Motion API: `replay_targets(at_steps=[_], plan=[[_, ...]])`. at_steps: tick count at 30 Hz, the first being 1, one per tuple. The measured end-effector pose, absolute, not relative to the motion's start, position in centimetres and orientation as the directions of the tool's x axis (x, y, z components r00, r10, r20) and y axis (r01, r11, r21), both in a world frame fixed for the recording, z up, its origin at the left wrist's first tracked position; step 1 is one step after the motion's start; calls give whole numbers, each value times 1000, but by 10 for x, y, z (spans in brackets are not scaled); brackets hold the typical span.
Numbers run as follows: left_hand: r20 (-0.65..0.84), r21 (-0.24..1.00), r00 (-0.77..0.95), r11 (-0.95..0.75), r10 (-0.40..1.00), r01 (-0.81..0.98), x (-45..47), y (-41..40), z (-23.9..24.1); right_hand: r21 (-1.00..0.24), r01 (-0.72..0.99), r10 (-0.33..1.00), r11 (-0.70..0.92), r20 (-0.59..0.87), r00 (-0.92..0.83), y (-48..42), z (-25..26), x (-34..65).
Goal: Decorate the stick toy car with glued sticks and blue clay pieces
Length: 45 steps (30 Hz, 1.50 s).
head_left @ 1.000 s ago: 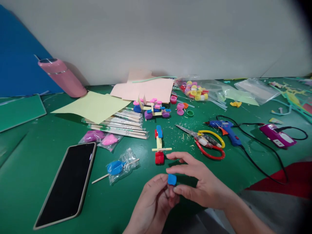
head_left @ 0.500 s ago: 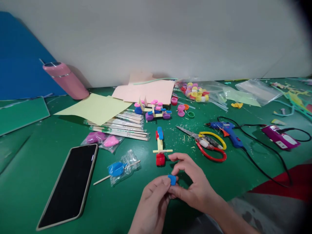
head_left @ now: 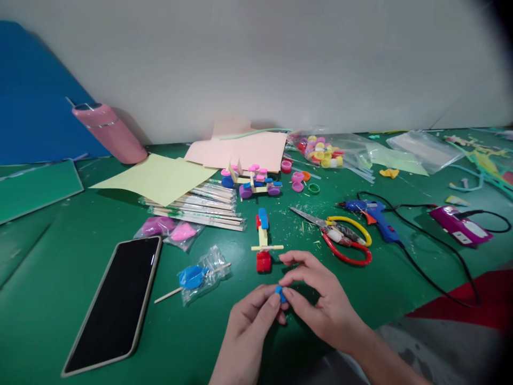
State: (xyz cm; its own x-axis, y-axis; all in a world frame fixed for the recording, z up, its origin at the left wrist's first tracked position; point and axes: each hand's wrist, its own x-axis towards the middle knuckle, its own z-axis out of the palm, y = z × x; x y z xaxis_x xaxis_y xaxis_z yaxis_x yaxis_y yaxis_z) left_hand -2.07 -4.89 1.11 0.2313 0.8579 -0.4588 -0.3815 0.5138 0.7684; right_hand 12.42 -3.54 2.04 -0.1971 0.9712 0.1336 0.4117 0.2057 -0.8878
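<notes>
Low in the middle of the head view, my left hand (head_left: 250,326) and my right hand (head_left: 320,302) meet over a small blue bottle cap (head_left: 280,292). Both pinch it between fingertips, and most of the cap is hidden by them. Just beyond my right hand's fingers lies a small stick-and-cap model (head_left: 262,240) with a red cap at its near end and a blue cap at its far end.
A black phone (head_left: 116,302) lies at the left, with bagged caps (head_left: 198,275) beside it. Scissors (head_left: 340,232), a blue glue gun (head_left: 372,214) with its cable, a purple power strip (head_left: 460,224), chopstick packs (head_left: 200,208), paper sheets (head_left: 160,174), a pink bottle (head_left: 106,131) and another cap model (head_left: 250,182) lie further back on the green table (head_left: 48,262).
My hands have closed together over the blue cap, so less of it shows. The view shifted slightly.
</notes>
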Motion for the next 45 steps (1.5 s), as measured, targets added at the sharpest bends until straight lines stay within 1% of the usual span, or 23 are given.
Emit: replay_targets(at_steps=[4, 6, 8, 13, 19, 22, 25, 27, 30, 33, 36, 39, 42, 45], plan=[[-467, 637, 299, 551, 832, -540, -16, -48, 12, -932, 333, 988, 143, 113, -108, -39, 16, 118], [-477, 576, 329, 572, 815, -583, -14, -48, 11, -951, 286, 991, 119, 97, -88, -41, 13, 116], [-477, 550, 342, 579, 809, -602, -12, -48, 9, -956, 268, 993, 115, 100, -70, -41, 11, 115], [-479, 565, 321, 567, 817, -599, -11, -50, 4, -942, 302, 989, 145, 147, -17, -40, 8, 113], [-480, 606, 208, 494, 852, -623, -8, -51, 12, -966, 240, 992, 91, 108, 59, -42, 6, 107], [-463, 615, 182, 463, 867, -638, -6, -51, 13, -977, 206, 991, 53, 77, 112, -44, 6, 101], [-445, 631, 179, 449, 878, -633, -6, -50, 11, -977, 212, 986, 39, 72, 153, -46, 6, 97], [-444, 647, 166, 444, 880, -620, -6, -50, 10, -970, 239, 981, 51, 94, 170, -47, 4, 95], [-447, 660, 155, 442, 881, -608, -6, -50, 11, -954, 281, 975, 101, 152, 164, -48, 2, 95], [-458, 642, 155, 446, 875, -624, -7, -50, 11, -960, 254, 983, 118, 149, 107, -49, 2, 96], [-470, 592, 190, 467, 862, -657, -7, -50, 8, -975, 200, 993, 99, 110, 42, -50, 6, 98], [-458, 527, 247, 484, 854, -698, -6, -48, 4, -979, 182, 996, 90, 92, 4, -49, 10, 102], [-446, 460, 296, 500, 845, -734, -6, -48, 3, -973, 205, 994, 105, 97, -45, -46, 12, 107], [-455, 448, 311, 517, 834, -729, -5, -49, 4, -954, 270, 991, 135, 123, -58, -43, 12, 111]])
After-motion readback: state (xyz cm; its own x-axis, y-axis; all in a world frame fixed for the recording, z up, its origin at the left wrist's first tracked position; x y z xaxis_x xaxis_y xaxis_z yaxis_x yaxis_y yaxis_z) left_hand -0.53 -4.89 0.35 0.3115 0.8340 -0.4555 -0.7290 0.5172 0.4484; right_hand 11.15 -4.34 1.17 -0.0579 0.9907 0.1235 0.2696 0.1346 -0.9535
